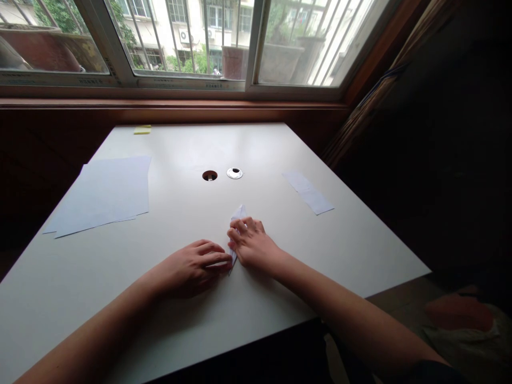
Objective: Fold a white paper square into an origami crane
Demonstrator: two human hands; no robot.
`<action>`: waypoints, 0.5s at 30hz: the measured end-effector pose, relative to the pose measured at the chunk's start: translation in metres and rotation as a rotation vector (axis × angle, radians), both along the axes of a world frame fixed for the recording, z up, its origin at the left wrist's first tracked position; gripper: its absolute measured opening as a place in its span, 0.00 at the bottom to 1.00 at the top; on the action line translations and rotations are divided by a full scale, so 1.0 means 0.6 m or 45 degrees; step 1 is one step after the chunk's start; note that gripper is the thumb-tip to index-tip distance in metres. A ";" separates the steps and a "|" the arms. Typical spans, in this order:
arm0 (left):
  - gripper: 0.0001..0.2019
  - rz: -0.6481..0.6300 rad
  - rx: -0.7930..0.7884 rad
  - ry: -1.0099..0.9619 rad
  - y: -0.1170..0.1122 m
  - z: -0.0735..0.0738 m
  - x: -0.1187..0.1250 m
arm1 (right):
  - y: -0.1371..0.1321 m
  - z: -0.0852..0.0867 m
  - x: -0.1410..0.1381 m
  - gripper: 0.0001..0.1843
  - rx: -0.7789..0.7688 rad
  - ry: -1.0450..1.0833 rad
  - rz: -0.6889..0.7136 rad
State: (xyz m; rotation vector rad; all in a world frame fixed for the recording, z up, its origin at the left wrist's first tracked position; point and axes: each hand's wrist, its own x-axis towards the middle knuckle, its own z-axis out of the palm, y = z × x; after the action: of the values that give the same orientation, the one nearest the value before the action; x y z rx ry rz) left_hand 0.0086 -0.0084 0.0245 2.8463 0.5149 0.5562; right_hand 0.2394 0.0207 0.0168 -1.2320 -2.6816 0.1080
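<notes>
Bracing folded paper [240,211] midway across the tabletop [224,320], nearer its front edge | right hand [254,242] gripping it from above, seemingly against slipping; left hand [196,266] curled at its near end, pinch unclear | sheets [106,186] by left edge; strip [310,193] toward right edge, likely leaving room

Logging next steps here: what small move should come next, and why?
Probably slide the right hand along the folded paper to press its crease: that hand lies over the paper's middle, with the left hand at its near end to steady it. Crease sharpness isn't visible.
</notes>
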 end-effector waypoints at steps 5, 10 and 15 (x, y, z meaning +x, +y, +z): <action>0.18 -0.003 -0.007 -0.010 0.000 -0.001 -0.002 | 0.001 -0.002 0.001 0.08 0.017 0.002 0.003; 0.22 -0.077 -0.037 -0.007 0.004 0.004 -0.011 | 0.001 0.000 0.003 0.07 0.009 0.013 0.001; 0.22 -0.071 -0.025 0.032 0.002 0.008 -0.011 | 0.000 -0.001 0.002 0.08 0.001 0.010 0.005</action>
State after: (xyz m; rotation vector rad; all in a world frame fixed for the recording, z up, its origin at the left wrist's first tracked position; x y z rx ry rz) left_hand 0.0021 -0.0071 0.0294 2.8428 0.4411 0.5034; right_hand 0.2408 0.0209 0.0164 -1.2234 -2.6771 0.1117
